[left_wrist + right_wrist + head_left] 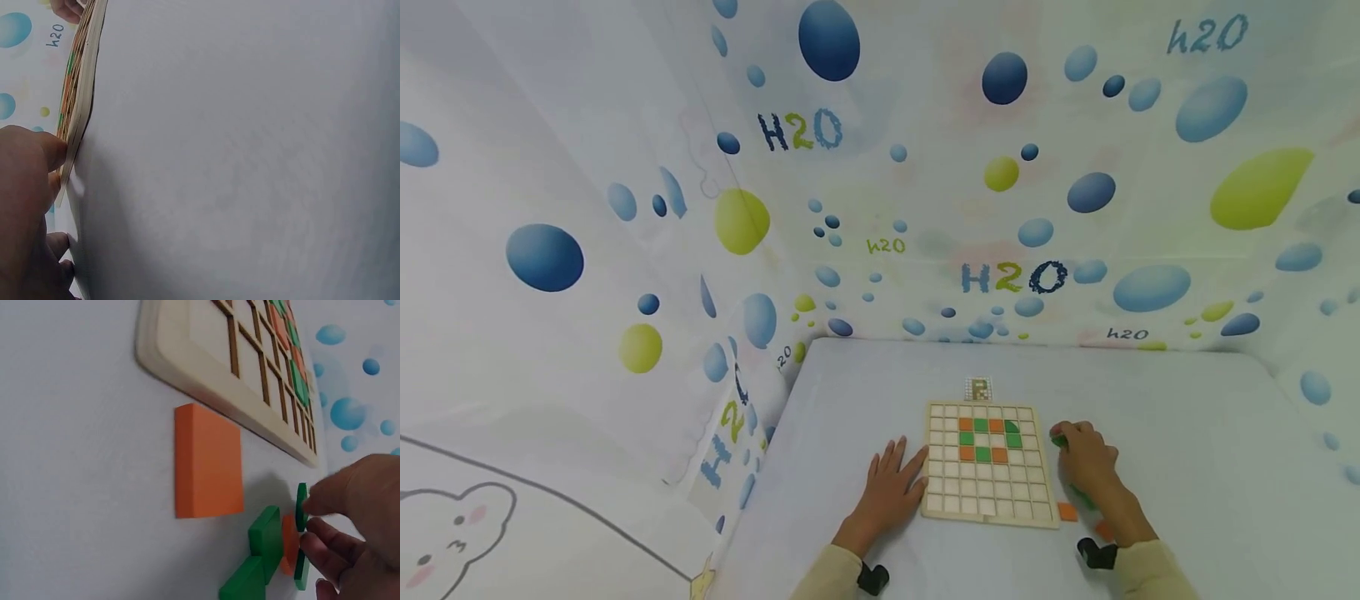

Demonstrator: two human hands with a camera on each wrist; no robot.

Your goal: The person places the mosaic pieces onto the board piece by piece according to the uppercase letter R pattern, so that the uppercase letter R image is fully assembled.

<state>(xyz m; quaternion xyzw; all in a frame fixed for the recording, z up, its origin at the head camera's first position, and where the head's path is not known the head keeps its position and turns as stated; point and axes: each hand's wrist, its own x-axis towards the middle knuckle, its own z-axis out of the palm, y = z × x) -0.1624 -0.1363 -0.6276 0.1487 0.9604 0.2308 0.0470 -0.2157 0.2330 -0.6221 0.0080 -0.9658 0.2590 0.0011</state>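
Observation:
A pale wooden grid board [1022, 523] lies on the table, with green and orange tiles forming a ring of squares in its upper middle. At the ring's upper right corner sits a green piece [1011, 427] with a curved edge. My left hand [889, 492] is spread flat beside the board, its thumb and index finger touching the left edge. To the right of the board, my right hand [1088, 461] pinches a green tile [302, 506] between thumb and fingers. More green tiles [267, 540] and an orange tile [289, 544] lie beneath and near that hand, partly hidden.
A loose orange square tile [215, 462] lies by the board's lower right corner. Another orange tile [1103, 530] is near the right wrist. A small pattern card [979, 388] lies just beyond the board's far edge. Printed curtains [925, 192] stand behind the table and at its sides.

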